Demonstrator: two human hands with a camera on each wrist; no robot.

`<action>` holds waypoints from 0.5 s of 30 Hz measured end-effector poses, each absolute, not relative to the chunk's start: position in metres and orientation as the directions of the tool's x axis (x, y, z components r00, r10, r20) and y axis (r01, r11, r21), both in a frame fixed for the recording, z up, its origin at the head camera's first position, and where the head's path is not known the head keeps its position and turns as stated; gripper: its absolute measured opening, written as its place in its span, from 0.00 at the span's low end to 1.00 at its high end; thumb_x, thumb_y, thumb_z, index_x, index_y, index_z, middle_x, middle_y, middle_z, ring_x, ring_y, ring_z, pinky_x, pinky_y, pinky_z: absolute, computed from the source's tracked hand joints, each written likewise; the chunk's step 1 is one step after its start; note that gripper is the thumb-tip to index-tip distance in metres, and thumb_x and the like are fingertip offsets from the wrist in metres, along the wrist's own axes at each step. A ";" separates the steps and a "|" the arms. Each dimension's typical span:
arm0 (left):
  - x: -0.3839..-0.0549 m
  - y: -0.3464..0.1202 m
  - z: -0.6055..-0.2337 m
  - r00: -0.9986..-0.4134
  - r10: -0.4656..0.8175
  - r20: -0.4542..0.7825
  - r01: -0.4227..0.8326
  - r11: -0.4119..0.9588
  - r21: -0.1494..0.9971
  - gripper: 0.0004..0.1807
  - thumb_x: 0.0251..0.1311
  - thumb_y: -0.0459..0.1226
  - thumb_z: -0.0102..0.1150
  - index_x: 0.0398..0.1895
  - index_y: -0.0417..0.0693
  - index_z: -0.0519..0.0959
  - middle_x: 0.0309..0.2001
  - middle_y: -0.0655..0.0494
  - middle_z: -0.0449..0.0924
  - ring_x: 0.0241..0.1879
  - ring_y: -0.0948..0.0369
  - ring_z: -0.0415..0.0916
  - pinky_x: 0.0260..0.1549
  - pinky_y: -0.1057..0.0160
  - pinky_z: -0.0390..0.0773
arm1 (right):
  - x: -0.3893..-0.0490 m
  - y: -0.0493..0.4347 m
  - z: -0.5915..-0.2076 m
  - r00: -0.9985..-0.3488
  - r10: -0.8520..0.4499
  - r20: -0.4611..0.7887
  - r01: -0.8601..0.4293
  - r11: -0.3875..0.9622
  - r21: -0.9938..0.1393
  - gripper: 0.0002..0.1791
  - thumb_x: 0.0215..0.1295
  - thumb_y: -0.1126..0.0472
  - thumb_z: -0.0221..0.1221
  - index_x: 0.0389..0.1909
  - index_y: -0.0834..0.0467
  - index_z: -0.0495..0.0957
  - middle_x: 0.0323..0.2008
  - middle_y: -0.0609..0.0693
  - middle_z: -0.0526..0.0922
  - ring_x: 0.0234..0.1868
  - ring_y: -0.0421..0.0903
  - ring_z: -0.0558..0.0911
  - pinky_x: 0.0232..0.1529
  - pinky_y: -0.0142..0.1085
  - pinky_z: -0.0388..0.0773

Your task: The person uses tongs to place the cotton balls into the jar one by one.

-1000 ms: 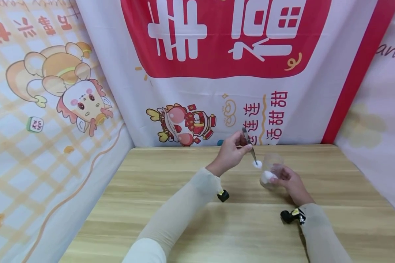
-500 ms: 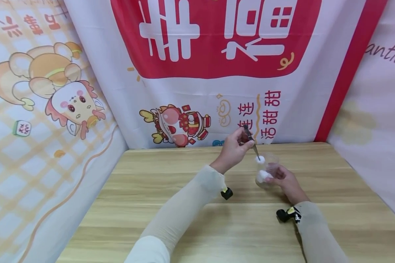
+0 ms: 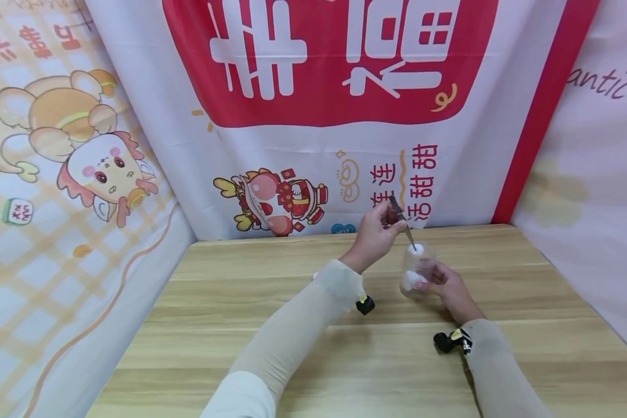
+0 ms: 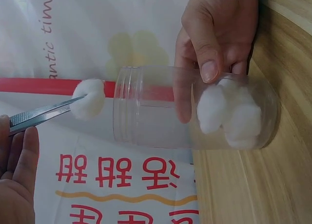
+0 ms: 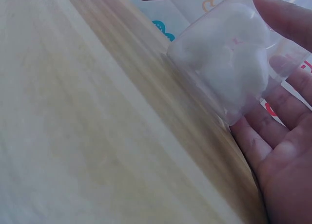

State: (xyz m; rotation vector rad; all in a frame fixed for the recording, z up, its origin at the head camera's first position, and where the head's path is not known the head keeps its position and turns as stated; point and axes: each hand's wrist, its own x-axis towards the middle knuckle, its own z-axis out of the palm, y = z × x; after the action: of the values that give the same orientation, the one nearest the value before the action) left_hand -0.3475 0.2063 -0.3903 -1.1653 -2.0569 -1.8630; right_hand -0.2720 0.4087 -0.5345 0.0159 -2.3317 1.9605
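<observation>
Wood-grain tabletop [image 3: 177, 337]: your left hand [image 3: 374, 235] pinches tweezers [image 4: 30, 117] angled tips-down; your right hand [image 3: 453, 293] grips an upright cotton-ball jar [image 4: 161, 109].

Through the head feed I am looking forward and down over the table [image 3: 188, 325]. The left wrist camera [image 3: 365, 305] is facing the jar [image 4: 163, 121] side-on from near, rolled sideways; the right wrist camera [image 3: 446, 342], closer and tilted, is sharing the jar's lower end and the right hand [image 4: 219, 29].
</observation>
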 end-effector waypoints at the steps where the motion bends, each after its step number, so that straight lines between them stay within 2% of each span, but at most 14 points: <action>1: -0.348 0.207 -0.391 -0.694 0.447 0.565 0.605 -0.063 0.793 0.11 0.60 0.27 0.63 0.43 0.45 0.75 0.35 0.56 0.79 0.35 0.64 0.77 0.34 0.67 0.82 | -0.272 0.408 -0.535 -0.996 0.054 0.075 -0.064 0.174 -0.983 0.41 0.56 0.51 0.70 0.68 0.57 0.64 0.65 0.57 0.70 0.66 0.53 0.68 0.66 0.48 0.62; 5: -0.349 0.208 -0.393 -0.694 0.449 0.563 0.600 -0.073 0.797 0.11 0.60 0.27 0.62 0.42 0.45 0.74 0.35 0.56 0.78 0.36 0.64 0.77 0.36 0.68 0.82 | -0.273 0.407 -0.534 -0.995 0.053 0.083 -0.072 0.178 -0.981 0.39 0.56 0.51 0.70 0.67 0.56 0.65 0.65 0.57 0.70 0.66 0.54 0.67 0.66 0.50 0.62; 12: -0.352 0.213 -0.400 -0.721 0.439 0.536 0.571 -0.062 0.819 0.12 0.59 0.26 0.62 0.46 0.39 0.75 0.36 0.55 0.77 0.36 0.64 0.77 0.36 0.69 0.82 | -0.274 0.406 -0.535 -0.995 0.052 0.084 -0.073 0.180 -0.981 0.39 0.55 0.51 0.71 0.66 0.55 0.66 0.64 0.56 0.71 0.65 0.52 0.69 0.64 0.42 0.66; 15: -0.354 0.216 -0.405 -0.726 0.447 0.522 0.568 -0.038 0.822 0.12 0.60 0.28 0.62 0.47 0.41 0.76 0.36 0.57 0.77 0.36 0.65 0.77 0.37 0.70 0.81 | -0.273 0.408 -0.536 -0.995 0.053 0.078 -0.067 0.183 -0.981 0.39 0.56 0.50 0.70 0.67 0.55 0.65 0.65 0.55 0.70 0.65 0.52 0.68 0.65 0.46 0.65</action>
State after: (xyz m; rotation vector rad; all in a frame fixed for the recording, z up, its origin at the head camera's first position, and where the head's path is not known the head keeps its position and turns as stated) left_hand -0.3535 0.2160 -0.4050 -1.1172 -2.1084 -1.8902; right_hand -0.2729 0.4077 -0.5356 0.0137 -2.3414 1.9500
